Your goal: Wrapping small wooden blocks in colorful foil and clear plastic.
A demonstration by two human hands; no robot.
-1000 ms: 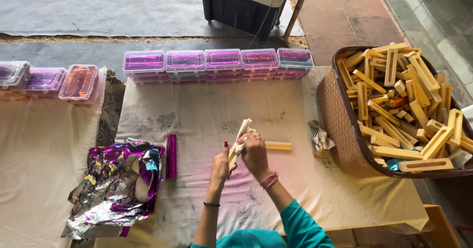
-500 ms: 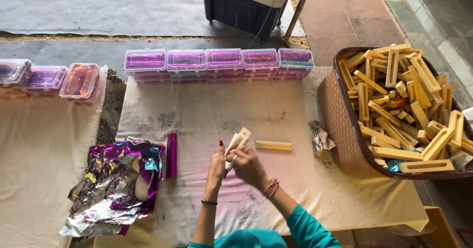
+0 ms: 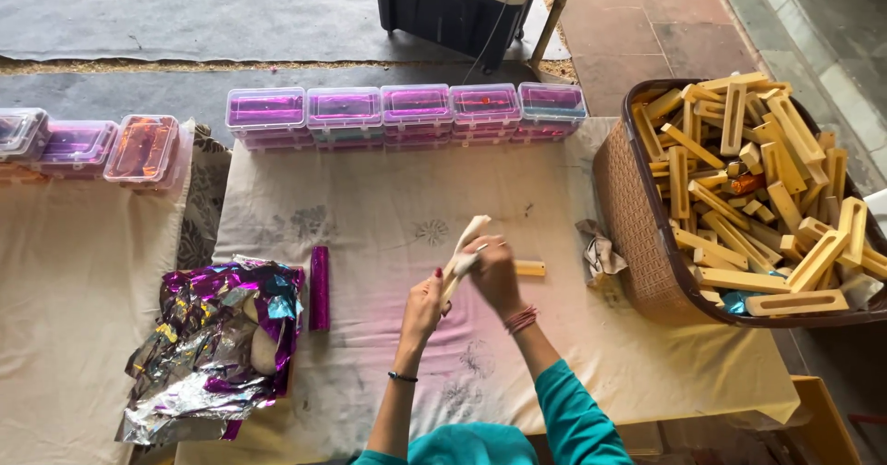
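Seen from above: left hand (image 3: pixel 424 305) and right hand (image 3: pixel 493 271) closed together around a pale wooden stick (image 3: pixel 467 244) wrapped in a whitish cloth, held tilted just above the cream tablecloth (image 3: pixel 388 206). Another yellow stick (image 3: pixel 529 268) flat just behind the right hand (partly hidden). Purple foil roll (image 3: pixel 320 288) beside crumpled foil (image 3: pixel 217 340) at left; brown basket (image 3: pixel 637 215) of sticks at right.

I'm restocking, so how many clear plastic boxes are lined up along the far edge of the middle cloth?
5 on top, side by side: clear plastic boxes. More seem stacked beneath them, partly hidden.
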